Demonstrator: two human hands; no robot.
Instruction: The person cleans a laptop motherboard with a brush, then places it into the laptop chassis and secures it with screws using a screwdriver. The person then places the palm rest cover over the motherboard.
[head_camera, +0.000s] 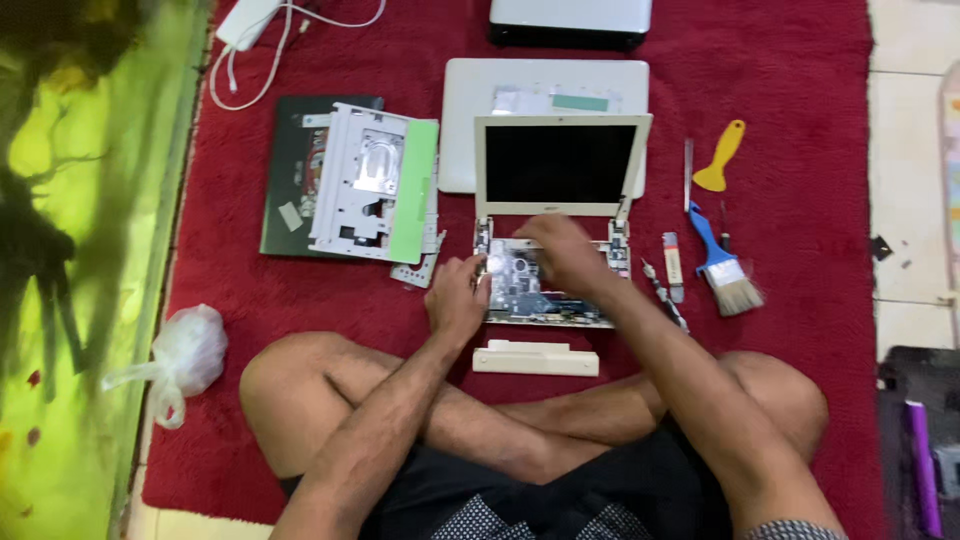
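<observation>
Head view: left hand (457, 297) and right hand (567, 255), fingers curled, on the opened laptop base (545, 300).

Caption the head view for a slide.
Seated cross-legged on a red rug, left hand and right hand work inside an opened white laptop.

There is just one camera, and it sits on the person's head. It looks almost straight down from high above the crossed legs. The red rug (800, 330) fills most of the view. The small open laptop (560, 165) sits in the middle, not too close, with its screen facing the person. The far edge of the rug is at the top. A green patterned surface (70, 250) runs down the left side.
</observation>
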